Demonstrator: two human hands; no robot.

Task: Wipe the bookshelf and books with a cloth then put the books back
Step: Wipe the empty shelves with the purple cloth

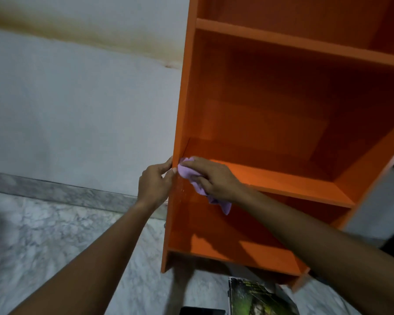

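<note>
An orange bookshelf (282, 123) stands against the wall, and its visible shelves hold no books. My right hand (210, 179) grips a lilac cloth (188, 171) and presses it against the inner face of the left side panel, where the middle shelf board meets it. A tail of the cloth hangs below that hand. My left hand (155, 183) pinches the front edge of the same side panel from outside. A book with a dark green cover (257, 297) lies on the floor in front of the shelf.
The floor (55, 235) is grey-white marble with a marble skirting along a pale, stained wall (77, 98). A dark flat object (203, 311) lies at the bottom edge beside the book. Something dark sits at the far right, behind the shelf.
</note>
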